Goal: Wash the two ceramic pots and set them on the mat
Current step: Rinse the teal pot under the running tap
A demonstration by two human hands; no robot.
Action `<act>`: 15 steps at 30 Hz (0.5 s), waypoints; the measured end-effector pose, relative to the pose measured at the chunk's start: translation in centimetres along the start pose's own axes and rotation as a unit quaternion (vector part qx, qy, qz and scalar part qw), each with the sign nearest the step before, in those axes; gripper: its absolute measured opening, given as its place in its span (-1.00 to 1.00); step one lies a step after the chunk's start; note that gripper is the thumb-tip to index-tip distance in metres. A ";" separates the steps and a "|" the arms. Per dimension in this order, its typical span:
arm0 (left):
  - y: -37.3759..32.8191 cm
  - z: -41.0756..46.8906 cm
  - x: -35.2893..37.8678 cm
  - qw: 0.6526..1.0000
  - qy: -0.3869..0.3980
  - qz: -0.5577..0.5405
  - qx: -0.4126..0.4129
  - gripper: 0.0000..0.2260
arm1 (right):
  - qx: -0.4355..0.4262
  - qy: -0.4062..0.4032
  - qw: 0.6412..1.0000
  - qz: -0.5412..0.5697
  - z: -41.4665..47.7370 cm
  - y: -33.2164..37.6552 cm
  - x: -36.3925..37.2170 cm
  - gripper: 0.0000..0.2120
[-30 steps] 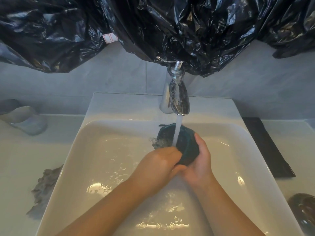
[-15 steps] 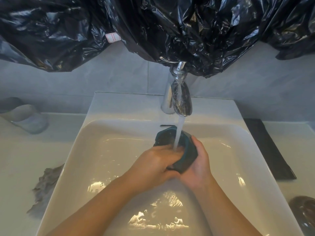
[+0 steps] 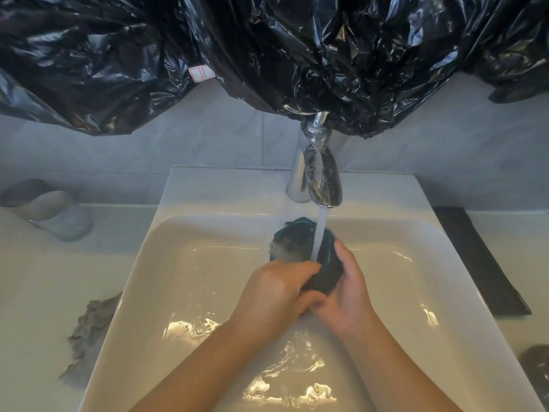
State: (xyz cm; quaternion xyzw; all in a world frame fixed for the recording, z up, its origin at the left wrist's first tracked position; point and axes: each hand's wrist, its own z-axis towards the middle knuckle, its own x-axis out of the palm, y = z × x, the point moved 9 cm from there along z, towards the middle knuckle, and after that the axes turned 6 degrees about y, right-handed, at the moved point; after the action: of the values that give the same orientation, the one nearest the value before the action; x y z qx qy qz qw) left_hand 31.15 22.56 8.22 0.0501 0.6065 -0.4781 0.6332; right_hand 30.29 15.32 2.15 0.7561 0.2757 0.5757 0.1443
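Gripping the dark teal pot [image 3: 292,237] from both sides, the person is holding it over the far middle of the white sink [image 3: 184,263], right under the tap [image 3: 322,176]. The right hand [image 3: 347,295] is wrapping round the pot's right wall, with its thumb lying up along the rim and its fingers curling underneath, out of sight. The left hand [image 3: 276,292] is clenching over the near edge of the pot, knuckles up; its fingertips are hidden, so whether they are reaching inside the mouth or only pressing the wall cannot be told. The two hands are touching each other just below the pot. The water stream [image 3: 320,230] is falling into the pot's mouth, and froth is welling at its left side (it is blurring the rim there). Water is pooling and glinting in the near part of the basin, and the drain cannot be made out.

A dark mat [image 3: 475,257] is lying on the counter just right of the sink. Near it, the second pot [image 3: 536,367] is sitting at the right edge, cut off by the frame and too blurred to read. A grey cloth [image 3: 89,331] is lying crumpled against the sink's left rim, and pale cups [image 3: 50,209] are standing at the far left, soft in focus. Black plastic sheeting [image 3: 267,49] is hanging across the wall and covering the top of the tap.
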 end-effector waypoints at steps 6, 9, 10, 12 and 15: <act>2.8 -0.8 -3.0 0.989 -0.125 -0.031 -0.079 -0.83 | 0.024 -0.018 1.000 -0.001 0.4 -0.6 -1.3 -0.42; 5.7 -0.1 -1.1 0.941 -0.035 -0.217 -0.256 -0.54 | 0.041 -0.026 0.999 -0.022 0.6 -0.7 -1.7 -0.45; 6.1 0.2 -0.3 0.923 0.018 -0.243 -0.297 -0.48 | 0.046 -0.039 0.997 -0.037 0.6 -0.6 -2.0 -0.47; 6.9 1.0 -0.2 0.927 0.059 -0.175 -0.327 -0.49 | 0.052 -0.068 0.992 -0.095 0.7 -0.3 -2.7 -0.50; 7.4 1.4 -1.6 0.939 0.031 -0.055 -0.337 -0.61 | 0.040 -0.081 0.970 -0.226 0.8 0.4 -2.5 -0.62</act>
State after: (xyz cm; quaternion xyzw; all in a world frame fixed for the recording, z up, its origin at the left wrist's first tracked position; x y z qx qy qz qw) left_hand 37.41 26.54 6.08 -0.1850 0.7531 -0.2783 0.5667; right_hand 30.64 13.63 0.12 0.7234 0.4499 0.4535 0.2618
